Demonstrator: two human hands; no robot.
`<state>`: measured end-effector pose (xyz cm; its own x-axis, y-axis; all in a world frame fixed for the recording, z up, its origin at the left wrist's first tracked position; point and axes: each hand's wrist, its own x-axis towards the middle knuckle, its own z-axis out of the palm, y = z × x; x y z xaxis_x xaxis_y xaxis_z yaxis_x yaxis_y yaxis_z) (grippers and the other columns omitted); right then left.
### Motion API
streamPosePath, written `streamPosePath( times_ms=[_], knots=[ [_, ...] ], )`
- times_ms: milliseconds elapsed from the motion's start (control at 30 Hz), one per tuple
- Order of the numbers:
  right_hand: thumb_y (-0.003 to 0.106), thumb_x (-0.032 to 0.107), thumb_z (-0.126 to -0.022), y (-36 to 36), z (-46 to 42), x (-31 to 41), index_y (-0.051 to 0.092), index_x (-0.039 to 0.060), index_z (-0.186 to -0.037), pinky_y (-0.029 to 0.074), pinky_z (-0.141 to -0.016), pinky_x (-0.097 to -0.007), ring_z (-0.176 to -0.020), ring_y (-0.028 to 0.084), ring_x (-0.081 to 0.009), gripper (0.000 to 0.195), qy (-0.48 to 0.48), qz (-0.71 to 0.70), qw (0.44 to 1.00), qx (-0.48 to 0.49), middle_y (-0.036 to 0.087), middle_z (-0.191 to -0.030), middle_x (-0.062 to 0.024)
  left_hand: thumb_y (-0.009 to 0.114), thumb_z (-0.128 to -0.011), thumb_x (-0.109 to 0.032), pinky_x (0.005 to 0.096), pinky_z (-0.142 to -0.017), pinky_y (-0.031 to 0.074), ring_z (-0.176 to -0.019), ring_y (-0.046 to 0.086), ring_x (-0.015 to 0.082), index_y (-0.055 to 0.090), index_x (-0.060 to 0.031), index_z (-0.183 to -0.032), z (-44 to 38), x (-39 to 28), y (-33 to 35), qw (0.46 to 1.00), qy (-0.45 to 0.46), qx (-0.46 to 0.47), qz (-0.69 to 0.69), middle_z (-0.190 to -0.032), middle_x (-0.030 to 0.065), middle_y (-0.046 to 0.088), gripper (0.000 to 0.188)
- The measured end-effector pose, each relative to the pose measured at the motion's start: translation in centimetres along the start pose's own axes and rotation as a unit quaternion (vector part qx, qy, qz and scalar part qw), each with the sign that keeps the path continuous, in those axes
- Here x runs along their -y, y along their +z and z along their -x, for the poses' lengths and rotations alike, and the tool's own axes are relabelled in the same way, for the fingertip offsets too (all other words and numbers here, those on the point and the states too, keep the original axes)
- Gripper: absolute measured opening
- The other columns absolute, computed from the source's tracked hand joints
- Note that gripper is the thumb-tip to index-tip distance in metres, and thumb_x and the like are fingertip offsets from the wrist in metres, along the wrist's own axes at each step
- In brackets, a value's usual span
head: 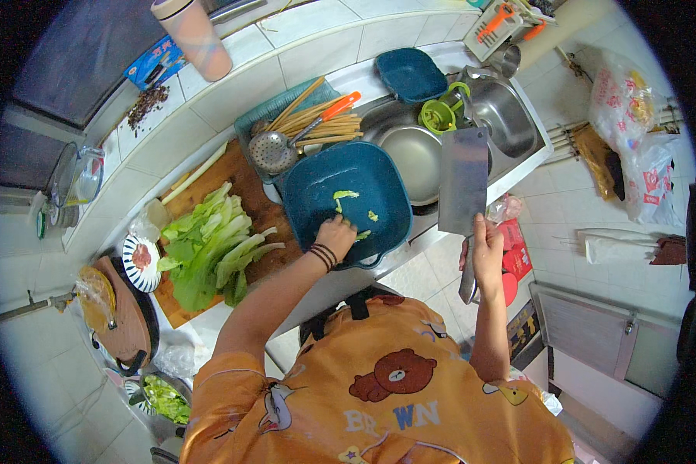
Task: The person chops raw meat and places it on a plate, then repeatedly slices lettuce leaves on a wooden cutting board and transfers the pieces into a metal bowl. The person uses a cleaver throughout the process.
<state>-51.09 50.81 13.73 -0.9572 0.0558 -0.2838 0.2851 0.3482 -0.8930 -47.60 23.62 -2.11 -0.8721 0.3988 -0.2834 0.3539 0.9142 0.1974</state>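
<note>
My left hand (336,235) reaches down into a dark blue square plastic basin (388,185). Its fingers are near small green leaf scraps (373,216) on the basin floor; whether they pinch one is hidden. My right hand (486,249) grips the handle of a cleaver (463,180), whose broad blade points away from me beside the sink. Left of the basin, long green leaves (209,249) lie in a pile on a wooden cutting board (267,214). Several cut stalk ends point toward the basin.
A slotted skimmer (272,152) and chopsticks (333,124) fill a tray behind the basin. A steel bowl (412,156) and green strainer (437,118) sit in the double sink (501,119). At left are a striped plate (129,272) with meat and a round lid (122,313).
</note>
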Motion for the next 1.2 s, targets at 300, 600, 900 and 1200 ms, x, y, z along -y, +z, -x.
streamPosePath(
  times_ms=[300,600,900,1200],
  knots=[
    [0.041,0.036,-0.098,-1.4,-0.1,-0.5,0.047,0.0051,-0.079,0.036,-0.030,-0.0256,-0.032,0.044,-0.0112,0.037,0.035,-0.006,0.998,-0.042,0.046,-0.048,-0.0026,0.051,-0.083,-0.011,0.0391,-0.087,0.046,-0.101,0.052,0.0277,0.058,-0.0035,-0.100,-2.3,3.6,-3.1,0.982,-0.006,-0.184,-0.045,-0.105,0.0140,0.058,0.020],
    [0.041,0.036,-0.098,-2.1,-1.0,-1.3,0.047,0.0054,-0.079,0.036,-0.030,-0.0258,-0.032,0.044,-0.0110,0.036,0.031,0.004,0.999,-0.043,0.046,-0.048,-0.0023,0.051,-0.087,-0.012,0.0430,-0.085,0.048,-0.099,0.058,0.0324,0.054,-0.0036,-0.104,-4.2,4.0,-0.7,0.998,0.002,-0.066,-0.005,-0.103,0.0166,0.060,0.019],
    [0.041,0.034,-0.098,-1.9,-1.3,-1.0,0.053,-0.0002,-0.080,0.036,-0.032,-0.0260,-0.034,0.044,-0.0104,0.041,0.029,0.007,0.999,-0.034,0.046,-0.049,-0.0021,0.055,-0.083,-0.015,0.0397,-0.081,0.049,-0.097,0.058,0.0304,0.055,-0.0060,-0.101,-6.9,-0.9,1.0,0.994,0.044,-0.059,0.080,-0.105,0.0136,0.057,0.020],
    [0.041,0.036,-0.098,-2.3,-1.4,-1.1,0.053,0.0002,-0.080,0.035,-0.032,-0.0253,-0.034,0.044,-0.0101,0.042,0.024,-0.005,0.999,-0.033,0.046,-0.049,-0.0016,0.060,-0.080,-0.021,0.0449,-0.068,0.051,-0.079,0.063,0.0334,0.060,-0.0061,-0.095,-1.9,4.0,-4.4,0.991,0.008,0.070,0.113,-0.077,0.0137,0.064,0.021]
  ],
)
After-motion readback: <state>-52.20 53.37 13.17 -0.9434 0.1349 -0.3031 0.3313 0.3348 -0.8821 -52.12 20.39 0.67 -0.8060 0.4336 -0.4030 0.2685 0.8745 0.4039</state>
